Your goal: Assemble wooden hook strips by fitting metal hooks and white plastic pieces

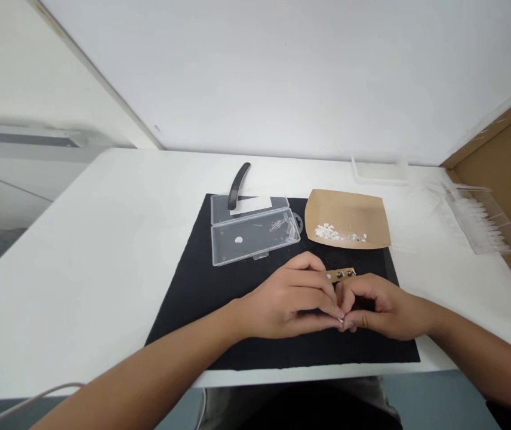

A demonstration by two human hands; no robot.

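Note:
My left hand (298,297) and my right hand (383,309) meet low over the black mat (184,310), fingertips together. Pinched in my left fingertips is a small white piece (340,321), mostly covered by the fingers. The thumb and fingers of my right hand close at the same spot, and what they grip is largely hidden. Just beyond the hands lies a narrow brown strip (334,276) with dark round studs on it, partly covered by my hands.
An open clear plastic case (219,261) holds clear slivers and a white dot. A dark curved file-like piece (239,186) rests across its lid. The brown paper tray (349,206) contains white bits. Clear plastic trays (483,221) stand right, beside a cardboard panel (506,155).

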